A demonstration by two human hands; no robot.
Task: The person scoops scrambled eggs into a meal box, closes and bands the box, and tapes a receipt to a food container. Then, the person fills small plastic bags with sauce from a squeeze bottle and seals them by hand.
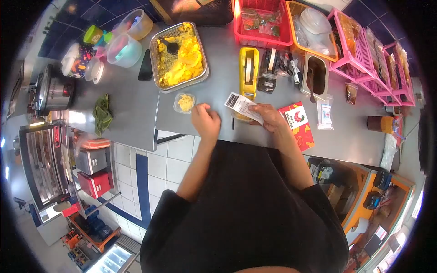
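My right hand (269, 117) pinches a printed paper receipt (240, 104) above the front of the metal counter. Curled into a loose fist, my left hand (207, 123) hovers to the left of the paper, with nothing visible in it. Just beyond that fist sits a small clear cup (185, 103) of pale yellow food. Behind the receipt stands a yellow tape dispenser (243, 84). To the right of my right hand lies a red and white printed box (298, 125), partly covered by my forearm.
A metal tray (184, 85) holds yellow food and a black scoop. Nearby are a black phone (145, 67), a green cloth (103, 114), a metal container (315, 75) with a utensil and a clear packet (325, 113). A red basket (263, 41) and pink racks (357, 57) line the back.
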